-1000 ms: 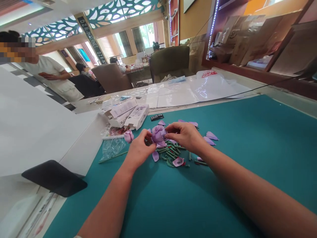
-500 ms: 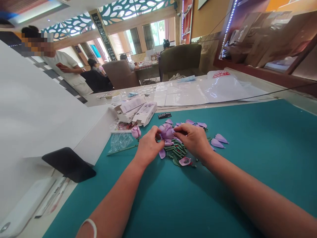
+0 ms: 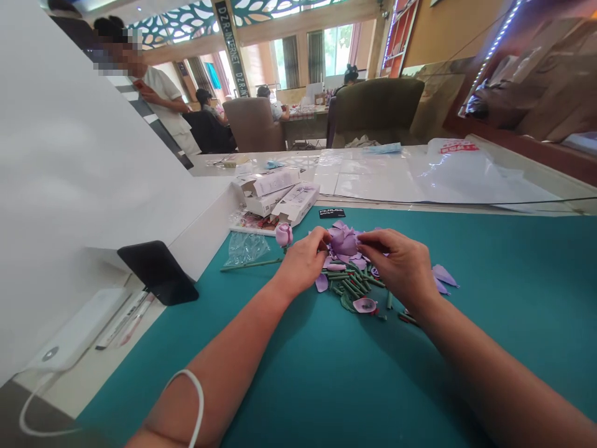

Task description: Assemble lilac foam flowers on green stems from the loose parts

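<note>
A half-built purple flower (image 3: 344,241) sits between my two hands over a teal mat (image 3: 489,280). My left hand (image 3: 303,264) pinches the flower's left side with closed fingers. On the flower's right side my right hand (image 3: 400,264) is closed, fingertips on the petals. Under the hands lies a heap of short green stem pieces (image 3: 349,285) and loose purple petals (image 3: 321,283). A finished purple bud on a green stem (image 3: 283,234) lies just left of my left hand.
Small white boxes (image 3: 282,196) and a clear plastic bag (image 3: 246,247) lie at the mat's far left. A black phone stand (image 3: 157,272) sits on the white counter at left. Clear plastic sheets (image 3: 420,177) cover the table beyond. People sit and stand farther back.
The camera view has swung left and lower, so everything sits further right in frame. Both hands stay on the purple flower, working its petals.
</note>
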{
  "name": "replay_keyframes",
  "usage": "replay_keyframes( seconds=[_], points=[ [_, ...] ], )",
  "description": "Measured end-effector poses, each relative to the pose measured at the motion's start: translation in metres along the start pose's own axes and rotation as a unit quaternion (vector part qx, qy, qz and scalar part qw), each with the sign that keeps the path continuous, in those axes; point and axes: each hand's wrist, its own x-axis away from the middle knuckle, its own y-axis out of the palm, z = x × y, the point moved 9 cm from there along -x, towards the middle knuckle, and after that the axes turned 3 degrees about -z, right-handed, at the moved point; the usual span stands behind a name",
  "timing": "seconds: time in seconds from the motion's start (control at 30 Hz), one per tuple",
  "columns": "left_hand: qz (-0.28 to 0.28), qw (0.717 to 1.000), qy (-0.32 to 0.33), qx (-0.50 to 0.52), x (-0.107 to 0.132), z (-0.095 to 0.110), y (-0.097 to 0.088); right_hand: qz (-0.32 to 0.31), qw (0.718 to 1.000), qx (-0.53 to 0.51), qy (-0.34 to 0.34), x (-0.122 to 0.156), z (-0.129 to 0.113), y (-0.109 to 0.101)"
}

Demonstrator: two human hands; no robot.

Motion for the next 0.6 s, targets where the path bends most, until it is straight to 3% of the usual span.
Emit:
replay_keyframes(
  seconds=[0.33, 0.6],
  points=[
    [-0.003, 1.0, -0.025, -0.013, 0.0, -0.005, -0.001, 0.019, 0.993, 0.093, -0.067, 0.007, -0.016, 0.002],
    [-0.001, 0.999, -0.037, -0.007, 0.001, -0.003, -0.003, 0.031, 0.992, 0.1, -0.072, 0.01, -0.017, 0.004]
  ],
)
